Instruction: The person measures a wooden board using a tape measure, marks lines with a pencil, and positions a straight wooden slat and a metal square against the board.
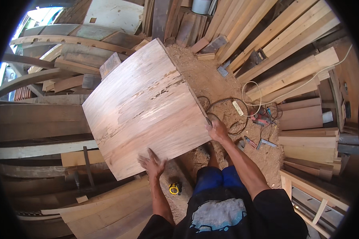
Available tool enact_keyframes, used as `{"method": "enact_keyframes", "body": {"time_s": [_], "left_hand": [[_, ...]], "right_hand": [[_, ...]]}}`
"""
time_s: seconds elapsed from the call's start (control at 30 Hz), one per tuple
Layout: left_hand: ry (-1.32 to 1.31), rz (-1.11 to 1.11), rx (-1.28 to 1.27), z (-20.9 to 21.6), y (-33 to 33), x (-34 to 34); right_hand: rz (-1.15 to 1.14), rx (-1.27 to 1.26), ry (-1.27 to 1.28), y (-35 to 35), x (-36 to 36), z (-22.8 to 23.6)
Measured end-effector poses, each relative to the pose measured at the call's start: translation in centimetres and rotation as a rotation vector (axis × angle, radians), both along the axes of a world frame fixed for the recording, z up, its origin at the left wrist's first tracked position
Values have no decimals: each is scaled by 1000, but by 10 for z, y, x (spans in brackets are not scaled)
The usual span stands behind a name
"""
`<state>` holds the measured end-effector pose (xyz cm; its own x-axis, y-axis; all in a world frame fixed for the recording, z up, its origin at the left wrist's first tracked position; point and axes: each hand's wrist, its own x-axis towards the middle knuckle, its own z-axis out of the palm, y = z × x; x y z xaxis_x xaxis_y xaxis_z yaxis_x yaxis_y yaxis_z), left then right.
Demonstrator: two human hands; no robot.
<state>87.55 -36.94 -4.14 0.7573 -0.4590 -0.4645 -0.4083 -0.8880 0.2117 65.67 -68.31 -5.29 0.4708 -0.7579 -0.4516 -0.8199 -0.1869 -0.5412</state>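
Observation:
A broad wooden panel (pixel 147 107) with light, streaky grain and dark rough patches spreads in front of me, set at a slant. My right hand (pixel 218 130) grips its right edge near the closest corner, with the fingers partly hidden by the edge. At the near edge, my left hand (pixel 152 164) lies against the panel's face, fingers spread apart. What bears the panel's far side is hidden beneath it. Just right of my left forearm sits a yellow and black tape measure (pixel 174 188).
Stacked boards (pixel 40 119) fill the left side, and long timbers (pixel 263 32) lean at the far right. On the sawdust-covered floor (pixel 203 73) lie a red power tool (pixel 261 118), a white power strip (pixel 237 108), pliers (pixel 250 142) and loose cables. A wooden frame (pixel 317 197) stands at the lower right.

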Motion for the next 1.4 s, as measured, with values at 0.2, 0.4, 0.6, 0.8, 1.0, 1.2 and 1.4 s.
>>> {"method": "enact_keyframes", "body": {"time_s": [0.2, 0.4, 0.6, 0.8, 1.0, 1.2, 1.4], "left_hand": [[-121, -59, 13, -13, -107, 25], [-351, 110, -37, -14, -160, 38], [-354, 95, 9, -12, -165, 38], [-452, 16, -10, -35, -161, 41], [-459, 40, 25, -46, -160, 48], [-492, 5, 46, -55, -150, 57], [-534, -144, -16, -68, -139, 67]], "right_hand": [[109, 89, -200, -22, -6, 5], [-366, 322, -424, -1, -68, -35], [-208, 226, 44, 37, -171, -65], [-177, 443, 29, 42, -210, -76], [-170, 393, 14, 34, -234, -100], [-202, 441, 148, 22, -292, -126], [-352, 561, 349, 3, -372, -166]]}}
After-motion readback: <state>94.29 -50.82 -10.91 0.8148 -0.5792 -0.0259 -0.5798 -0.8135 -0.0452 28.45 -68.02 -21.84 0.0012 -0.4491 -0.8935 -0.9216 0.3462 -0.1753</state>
